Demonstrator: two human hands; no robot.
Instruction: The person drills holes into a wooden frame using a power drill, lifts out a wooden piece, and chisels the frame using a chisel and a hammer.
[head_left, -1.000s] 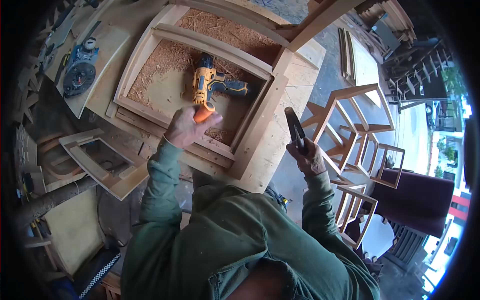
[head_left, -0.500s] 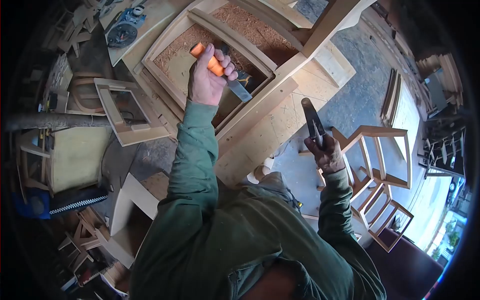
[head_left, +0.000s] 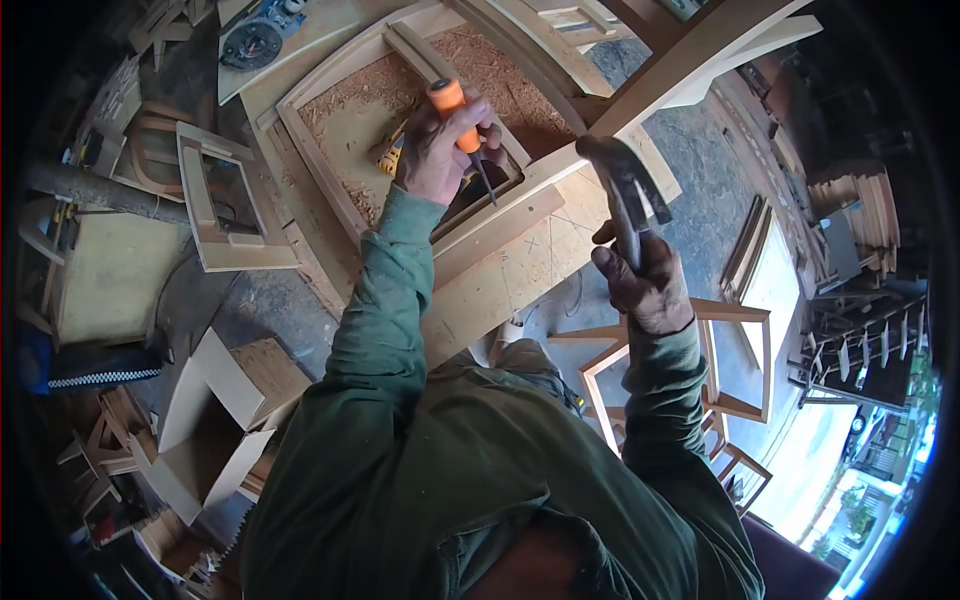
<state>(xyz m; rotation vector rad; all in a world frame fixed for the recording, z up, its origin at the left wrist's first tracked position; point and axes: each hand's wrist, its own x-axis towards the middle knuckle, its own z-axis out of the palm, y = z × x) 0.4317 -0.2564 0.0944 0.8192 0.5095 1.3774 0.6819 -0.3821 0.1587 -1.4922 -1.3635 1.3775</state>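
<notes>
My left hand (head_left: 437,158) is wrapped round the orange handle of a chisel (head_left: 456,115). The chisel's blade points down at the edge of a wooden frame (head_left: 545,178); whether the tip touches the wood I cannot tell. In my right hand (head_left: 648,280) is a hammer (head_left: 622,180), its dark head raised to the right of the chisel. A yellow drill (head_left: 391,152) lies inside the frame among wood shavings (head_left: 385,90), partly hidden behind my left hand.
A blue power tool (head_left: 255,42) rests on a board at the upper left. Wooden chair frames (head_left: 736,312) stand on the floor to the right. An open cardboard box (head_left: 205,415) is at the lower left. A wooden post (head_left: 690,65) rises at the upper right.
My left hand has lifted the chisel from near the drill and brought its blade down toward the frame's edge. My right hand has raised the hammer closer to it. The view has shifted.
</notes>
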